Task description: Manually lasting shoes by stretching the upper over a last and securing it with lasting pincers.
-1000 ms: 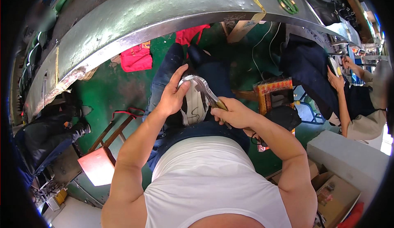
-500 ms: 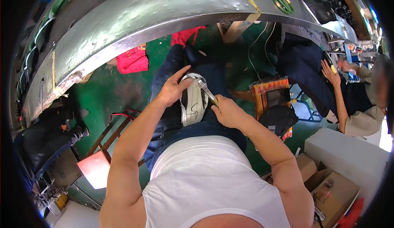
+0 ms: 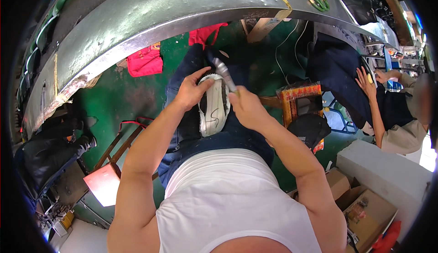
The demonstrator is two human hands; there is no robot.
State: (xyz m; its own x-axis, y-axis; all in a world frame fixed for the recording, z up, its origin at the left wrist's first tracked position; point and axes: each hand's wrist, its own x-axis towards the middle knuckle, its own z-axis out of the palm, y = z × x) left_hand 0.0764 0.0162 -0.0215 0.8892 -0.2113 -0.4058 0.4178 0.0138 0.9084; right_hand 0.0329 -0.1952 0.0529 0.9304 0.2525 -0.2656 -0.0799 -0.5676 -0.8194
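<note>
A shoe upper on its last [image 3: 212, 115] lies bottom up across my thighs, showing a pale underside with a dark drawn mark and a ragged, light edge. My left hand [image 3: 191, 91] grips it at the far end, thumb over the rim and index finger stretched along the toe. My right hand [image 3: 247, 107] is closed round the handle of a hammer [image 3: 223, 72]. The hammer's shiny metal head is blurred and hangs just beyond the toe, apart from the shoe.
Ahead curves a metal-topped bench [image 3: 182, 7] bearing green-handled scissors [image 3: 316, 0]. Red cloth [image 3: 145, 61] lies on the green floor. To the right are a stool with a black cap [image 3: 309, 130], a co-worker's hand [image 3: 365, 84] and a cardboard box [image 3: 372, 216]; a wooden stool [image 3: 104, 183] stands left.
My right hand has lifted the hammer; its head moved off the shoe's toe, away from me. The left hand stays at the toe, and the view has shifted slightly.
</note>
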